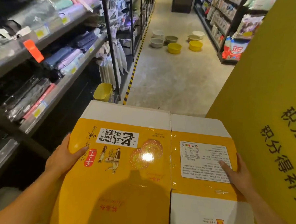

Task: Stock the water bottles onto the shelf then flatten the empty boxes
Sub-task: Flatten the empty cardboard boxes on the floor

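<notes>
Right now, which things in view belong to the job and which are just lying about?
Job: flattened yellow box; left hand and right hand gripping its side edges.
Lying about: floor basins; yellow tub by the shelf; packaged goods on left shelves; detergent bag.

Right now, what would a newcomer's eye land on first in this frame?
The flattened yellow cake box fills the lower centre, gripped at its side edges by the left hand and the right hand. A tall yellow panel with dark printed characters rises close on the right. Farther down the aisle, plastic basins sit scattered on the floor.
</notes>
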`<action>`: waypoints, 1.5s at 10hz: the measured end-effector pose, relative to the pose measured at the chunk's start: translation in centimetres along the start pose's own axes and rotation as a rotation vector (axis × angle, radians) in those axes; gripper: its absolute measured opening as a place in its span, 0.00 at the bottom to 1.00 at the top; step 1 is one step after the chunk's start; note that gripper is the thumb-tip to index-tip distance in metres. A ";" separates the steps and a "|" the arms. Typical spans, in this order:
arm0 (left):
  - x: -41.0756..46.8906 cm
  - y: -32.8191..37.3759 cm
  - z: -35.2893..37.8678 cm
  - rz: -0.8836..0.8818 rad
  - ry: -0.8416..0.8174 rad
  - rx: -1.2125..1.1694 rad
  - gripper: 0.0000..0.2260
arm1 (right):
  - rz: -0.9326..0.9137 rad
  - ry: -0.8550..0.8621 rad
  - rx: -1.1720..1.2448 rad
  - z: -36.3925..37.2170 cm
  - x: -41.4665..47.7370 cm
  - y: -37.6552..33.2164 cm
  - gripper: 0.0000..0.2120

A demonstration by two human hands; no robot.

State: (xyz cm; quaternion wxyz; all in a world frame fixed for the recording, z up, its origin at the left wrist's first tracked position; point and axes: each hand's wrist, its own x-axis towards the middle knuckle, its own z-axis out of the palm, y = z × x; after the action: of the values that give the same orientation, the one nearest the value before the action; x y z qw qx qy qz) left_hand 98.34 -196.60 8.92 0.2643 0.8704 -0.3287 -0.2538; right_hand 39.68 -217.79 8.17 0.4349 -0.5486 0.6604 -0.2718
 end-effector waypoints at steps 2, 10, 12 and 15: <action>7.2 6.8 1.2 -0.016 -0.004 -0.064 0.40 | -0.023 -0.009 0.021 0.9 9.7 -4.8 0.33; 45.8 22.3 2.0 0.074 -0.062 -0.114 0.28 | 0.029 0.008 -0.086 10.9 43.3 -21.1 0.29; 54.5 26.8 4.2 0.039 -0.051 -0.070 0.33 | 0.117 -0.022 -0.097 13.3 51.8 -25.8 0.45; 67.3 30.7 10.0 0.013 -0.035 0.017 0.28 | 0.168 -0.048 -0.235 14.5 69.1 -27.8 0.46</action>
State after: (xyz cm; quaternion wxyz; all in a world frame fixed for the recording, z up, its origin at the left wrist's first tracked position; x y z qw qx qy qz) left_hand 122.83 -266.87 2.76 0.2528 0.8659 -0.3411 -0.2644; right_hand 64.54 -289.44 5.45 0.4044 -0.5450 0.7206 -0.1420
